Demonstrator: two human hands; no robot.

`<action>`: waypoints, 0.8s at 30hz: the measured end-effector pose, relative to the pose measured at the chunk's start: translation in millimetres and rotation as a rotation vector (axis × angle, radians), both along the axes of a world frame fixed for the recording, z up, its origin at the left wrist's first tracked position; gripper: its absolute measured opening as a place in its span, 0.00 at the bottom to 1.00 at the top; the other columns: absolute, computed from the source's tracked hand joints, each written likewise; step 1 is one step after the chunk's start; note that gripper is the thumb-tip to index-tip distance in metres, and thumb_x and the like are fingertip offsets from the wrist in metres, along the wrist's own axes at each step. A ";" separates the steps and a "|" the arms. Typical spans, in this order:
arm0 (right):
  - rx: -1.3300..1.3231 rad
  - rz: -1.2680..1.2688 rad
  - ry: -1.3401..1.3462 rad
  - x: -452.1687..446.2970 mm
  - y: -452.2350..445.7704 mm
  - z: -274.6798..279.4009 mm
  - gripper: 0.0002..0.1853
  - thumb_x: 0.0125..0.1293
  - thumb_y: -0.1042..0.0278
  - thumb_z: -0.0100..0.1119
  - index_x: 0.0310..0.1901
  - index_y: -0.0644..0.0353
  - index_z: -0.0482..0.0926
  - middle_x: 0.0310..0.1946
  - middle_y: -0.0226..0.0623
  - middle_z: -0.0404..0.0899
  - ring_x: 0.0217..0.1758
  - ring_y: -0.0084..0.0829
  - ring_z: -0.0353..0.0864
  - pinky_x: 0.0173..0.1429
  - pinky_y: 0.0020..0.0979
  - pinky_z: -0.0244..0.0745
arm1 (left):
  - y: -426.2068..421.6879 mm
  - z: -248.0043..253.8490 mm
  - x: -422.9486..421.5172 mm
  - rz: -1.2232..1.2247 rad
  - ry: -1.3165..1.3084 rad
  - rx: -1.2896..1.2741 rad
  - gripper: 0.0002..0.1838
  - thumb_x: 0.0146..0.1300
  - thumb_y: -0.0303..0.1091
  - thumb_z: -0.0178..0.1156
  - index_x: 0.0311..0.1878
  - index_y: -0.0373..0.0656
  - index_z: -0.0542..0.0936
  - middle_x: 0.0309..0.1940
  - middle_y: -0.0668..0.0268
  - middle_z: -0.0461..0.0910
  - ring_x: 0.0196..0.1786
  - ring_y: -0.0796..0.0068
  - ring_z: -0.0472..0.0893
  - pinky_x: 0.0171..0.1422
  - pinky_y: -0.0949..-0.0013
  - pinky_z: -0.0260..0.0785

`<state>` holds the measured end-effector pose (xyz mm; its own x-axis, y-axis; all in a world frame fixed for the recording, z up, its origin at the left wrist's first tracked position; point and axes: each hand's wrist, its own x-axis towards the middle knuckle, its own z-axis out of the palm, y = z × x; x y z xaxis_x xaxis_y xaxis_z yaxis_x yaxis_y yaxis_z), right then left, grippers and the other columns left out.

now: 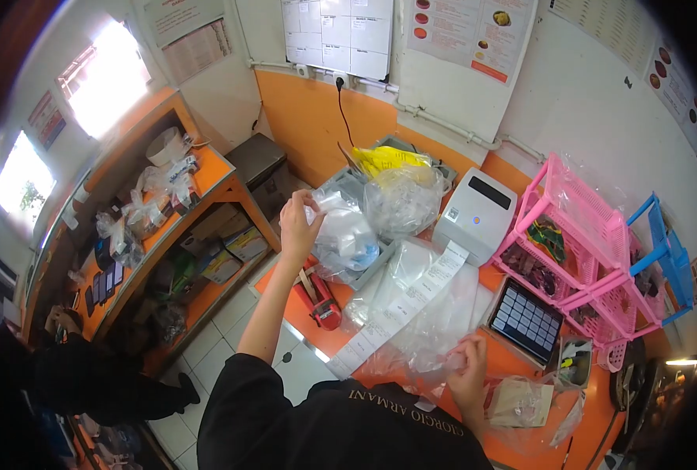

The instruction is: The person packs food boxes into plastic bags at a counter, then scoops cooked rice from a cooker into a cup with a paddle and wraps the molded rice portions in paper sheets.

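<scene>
My left hand (300,225) is raised at the edge of a grey crate, its fingers bent against clear plastic bags (344,231). My right hand (467,368) is closed on a clear plastic bag (419,348) above the orange table (305,313). A long printed receipt strip (403,309) runs from the white printer (477,215) across more clear bags. Beside my right hand lies a bagged beige packet (517,402). A red and black tool (317,300) rests below my left hand.
A tablet (527,321) stands right of the bags, near pink baskets (575,227) and a blue rack (663,262). Yellow bags (395,160) fill the crate's back. At left, a person in black (97,380) is beside an orange shelf (207,168) with phones.
</scene>
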<state>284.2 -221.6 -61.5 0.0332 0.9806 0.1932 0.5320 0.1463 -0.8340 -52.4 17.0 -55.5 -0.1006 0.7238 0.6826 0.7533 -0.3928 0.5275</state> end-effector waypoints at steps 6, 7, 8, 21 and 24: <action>0.175 -0.041 0.118 -1.4 1.1 9.9 0.16 0.47 0.85 0.56 0.40 0.64 0.73 0.44 0.41 0.73 0.45 0.35 0.74 0.47 0.31 0.70 | 5.7 -5.1 -0.5 0.034 0.136 -0.172 0.11 0.38 0.17 0.60 0.29 0.39 0.76 0.28 0.67 0.74 0.43 0.59 0.75 0.54 0.60 0.64; 0.050 -0.067 0.247 -7.4 -1.5 19.8 0.16 0.50 0.84 0.57 0.43 0.64 0.73 0.44 0.40 0.74 0.46 0.31 0.74 0.50 0.28 0.69 | 1.7 -0.3 4.7 0.038 0.120 -0.037 0.10 0.38 0.17 0.59 0.27 0.39 0.77 0.28 0.66 0.74 0.42 0.58 0.75 0.54 0.60 0.64; -0.076 -0.095 0.373 -11.7 -3.8 26.4 0.16 0.53 0.84 0.59 0.45 0.65 0.72 0.44 0.38 0.75 0.48 0.26 0.73 0.53 0.26 0.68 | -0.2 1.2 10.1 0.042 0.100 0.097 0.09 0.37 0.16 0.58 0.24 0.39 0.77 0.27 0.66 0.74 0.42 0.58 0.75 0.53 0.60 0.64; -0.091 -0.009 0.224 -22.5 -7.6 26.0 0.13 0.55 0.83 0.58 0.44 0.63 0.76 0.42 0.33 0.76 0.41 0.21 0.77 0.38 0.21 0.72 | 9.7 11.7 12.8 0.014 0.264 0.023 0.14 0.53 0.25 0.61 0.43 0.48 0.83 0.47 0.66 0.74 0.50 0.63 0.74 0.52 0.56 0.67; 0.096 0.072 0.135 -26.0 24.1 32.2 0.09 0.56 0.80 0.60 0.40 0.63 0.79 0.47 0.32 0.73 0.36 0.19 0.76 0.31 0.18 0.68 | -0.9 21.1 12.9 -0.100 0.199 0.051 0.14 0.50 0.20 0.60 0.40 0.45 0.83 0.45 0.64 0.74 0.48 0.62 0.75 0.51 0.59 0.69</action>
<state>258.2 -197.5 -29.3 -0.0042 0.9587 0.2844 0.4016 0.2621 -0.8775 -39.5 16.1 -34.4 0.1103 0.6877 0.7176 0.7969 -0.4927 0.3497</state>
